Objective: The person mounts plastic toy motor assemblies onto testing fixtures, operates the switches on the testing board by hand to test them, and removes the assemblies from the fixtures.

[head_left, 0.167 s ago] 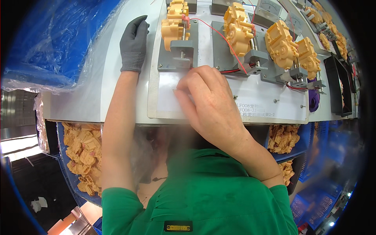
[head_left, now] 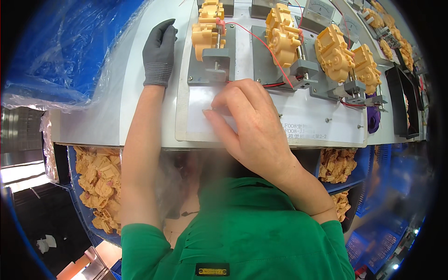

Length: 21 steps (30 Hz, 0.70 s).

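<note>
My left hand (head_left: 159, 55), in a dark grey knitted glove, rests on its edge on the white tabletop. Its fingers are loosely extended and nothing shows in them. Beside it, a yellow plastic gear housing (head_left: 206, 35) sits upright on a grey test fixture (head_left: 216, 64) with a metal clamp. My bare right hand (head_left: 254, 123) is in front of that fixture, over a white sheet (head_left: 198, 123). Its fingers curve inward, with a gap between thumb and index finger, and no object shows there. The other fingertips are partly hidden. A red wire (head_left: 261, 39) runs between the fixtures.
More yellow housings (head_left: 283, 37) stand on fixtures to the right, with analog meters (head_left: 320, 10) behind. A black tray (head_left: 404, 102) lies at far right. Blue plastic-wrapped material (head_left: 56, 51) covers the left. Bins of yellow parts (head_left: 99, 182) are below the table edge.
My right thumb has moved slightly away from the index finger, widening the gap between them. My left hand has stayed in place.
</note>
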Each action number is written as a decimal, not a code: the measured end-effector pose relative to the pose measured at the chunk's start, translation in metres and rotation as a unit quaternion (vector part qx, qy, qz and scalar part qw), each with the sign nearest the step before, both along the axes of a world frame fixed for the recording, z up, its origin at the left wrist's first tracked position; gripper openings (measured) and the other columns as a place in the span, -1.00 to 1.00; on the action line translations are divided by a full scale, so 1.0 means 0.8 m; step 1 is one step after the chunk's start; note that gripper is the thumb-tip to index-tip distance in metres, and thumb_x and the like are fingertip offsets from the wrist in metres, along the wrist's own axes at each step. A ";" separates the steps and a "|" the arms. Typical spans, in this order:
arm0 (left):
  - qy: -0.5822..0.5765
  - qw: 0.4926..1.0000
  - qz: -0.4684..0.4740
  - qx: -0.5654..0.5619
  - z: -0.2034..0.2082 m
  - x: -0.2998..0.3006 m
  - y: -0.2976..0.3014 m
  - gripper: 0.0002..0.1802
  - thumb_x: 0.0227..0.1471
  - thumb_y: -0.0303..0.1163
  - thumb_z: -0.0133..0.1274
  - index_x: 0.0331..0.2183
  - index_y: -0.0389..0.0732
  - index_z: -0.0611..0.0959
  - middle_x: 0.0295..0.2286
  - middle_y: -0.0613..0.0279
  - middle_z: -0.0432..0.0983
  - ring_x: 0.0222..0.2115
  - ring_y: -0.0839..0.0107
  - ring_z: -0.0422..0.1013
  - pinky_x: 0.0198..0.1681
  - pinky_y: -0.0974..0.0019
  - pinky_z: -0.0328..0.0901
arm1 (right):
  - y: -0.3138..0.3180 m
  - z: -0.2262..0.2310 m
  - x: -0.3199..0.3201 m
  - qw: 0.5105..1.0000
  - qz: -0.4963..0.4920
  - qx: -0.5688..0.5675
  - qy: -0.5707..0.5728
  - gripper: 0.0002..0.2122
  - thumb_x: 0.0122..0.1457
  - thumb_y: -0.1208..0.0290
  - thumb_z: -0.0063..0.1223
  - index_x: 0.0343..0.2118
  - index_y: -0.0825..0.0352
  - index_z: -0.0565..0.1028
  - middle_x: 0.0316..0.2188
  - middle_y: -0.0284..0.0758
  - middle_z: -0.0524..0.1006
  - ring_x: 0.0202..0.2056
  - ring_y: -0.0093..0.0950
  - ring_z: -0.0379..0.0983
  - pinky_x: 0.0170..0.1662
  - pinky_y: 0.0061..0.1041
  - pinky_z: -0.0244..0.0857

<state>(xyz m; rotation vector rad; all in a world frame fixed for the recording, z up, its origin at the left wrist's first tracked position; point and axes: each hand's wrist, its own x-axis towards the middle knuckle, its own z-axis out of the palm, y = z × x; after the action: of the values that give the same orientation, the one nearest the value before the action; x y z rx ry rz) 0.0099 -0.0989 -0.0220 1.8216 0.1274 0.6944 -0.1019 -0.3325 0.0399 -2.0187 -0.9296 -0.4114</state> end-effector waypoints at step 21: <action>0.054 0.986 -0.156 -0.031 0.136 -0.054 -0.045 -0.51 0.24 -0.18 -0.06 0.13 -0.18 0.44 -0.03 0.13 0.46 -0.03 0.40 0.41 0.02 0.32 0.33 | -0.012 0.006 -0.003 0.985 0.053 0.139 0.093 -0.46 0.06 0.50 0.22 0.10 0.39 0.27 -0.09 -0.17 0.41 -0.12 -0.27 0.41 0.00 -0.33 0.30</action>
<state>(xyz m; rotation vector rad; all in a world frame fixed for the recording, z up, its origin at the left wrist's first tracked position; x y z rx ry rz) -0.0336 -0.1345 0.0872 1.7690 -0.0644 0.3663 -0.1047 -0.3421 0.0450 -1.7134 -0.8117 -0.2728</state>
